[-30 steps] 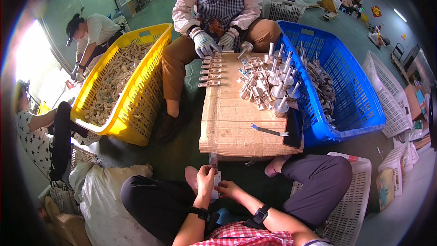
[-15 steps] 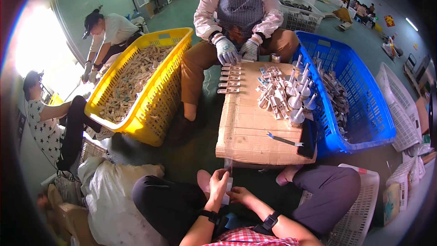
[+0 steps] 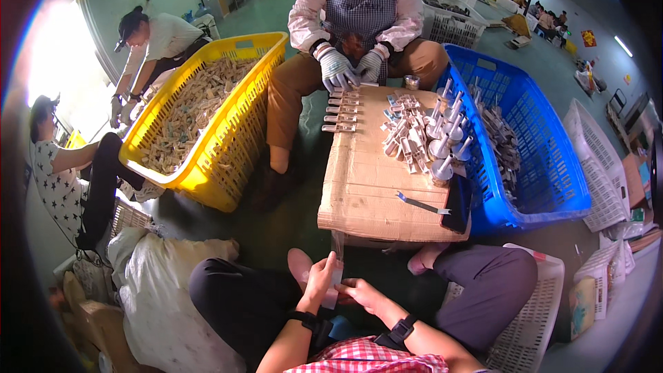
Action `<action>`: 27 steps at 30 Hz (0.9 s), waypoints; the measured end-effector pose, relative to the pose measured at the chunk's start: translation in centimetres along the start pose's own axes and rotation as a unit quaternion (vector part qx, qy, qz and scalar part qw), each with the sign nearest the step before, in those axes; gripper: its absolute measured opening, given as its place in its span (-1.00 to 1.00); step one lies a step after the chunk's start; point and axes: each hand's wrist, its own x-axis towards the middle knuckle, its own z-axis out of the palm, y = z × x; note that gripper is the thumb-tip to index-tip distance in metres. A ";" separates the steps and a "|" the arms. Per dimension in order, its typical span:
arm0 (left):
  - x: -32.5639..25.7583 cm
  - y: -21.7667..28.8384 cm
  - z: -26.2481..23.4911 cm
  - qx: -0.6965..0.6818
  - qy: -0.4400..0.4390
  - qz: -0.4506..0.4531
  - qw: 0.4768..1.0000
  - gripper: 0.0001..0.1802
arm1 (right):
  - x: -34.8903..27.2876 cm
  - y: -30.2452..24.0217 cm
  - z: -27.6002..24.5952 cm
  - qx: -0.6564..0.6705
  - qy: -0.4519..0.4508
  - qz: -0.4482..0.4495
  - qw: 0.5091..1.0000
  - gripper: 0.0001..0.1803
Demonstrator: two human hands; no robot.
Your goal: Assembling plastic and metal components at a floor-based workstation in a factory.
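There is 1 view, from a camera worn on the head of a seated person, looking steeply down and forward over their own lap. Nearest, at the lower edge, are the left hand [image 3: 319,283] and right hand [image 3: 360,293], close under the lens. Just ahead lies the cardboard-covered table [image 3: 373,186], with a second person in an apron [image 3: 362,10] facing the camera from its far side. The fisheye bends the yellow crate [image 3: 228,145] on the left and the blue crate [image 3: 532,166] on the right toward the rim, and dark corners ring the picture.
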 end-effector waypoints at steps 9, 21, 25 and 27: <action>-1.7 1.5 -0.1 0.047 -0.003 0.011 0.999 -0.67 | -0.8 -0.7 0.2 0.020 -0.031 -0.006 0.999 -0.70; -1.8 1.8 -0.3 0.074 0.010 -0.026 0.997 -0.64 | 1.0 -2.7 0.1 -0.214 0.277 -0.414 0.840 -0.70; -1.8 1.7 -0.7 0.059 0.024 -0.018 0.998 -0.62 | -0.1 -3.4 1.1 -0.237 0.187 -0.395 0.868 -0.63; -1.9 1.8 -0.6 0.069 0.023 -0.019 0.997 -0.62 | 0.5 -2.4 0.7 -0.239 0.137 -0.393 0.878 -0.55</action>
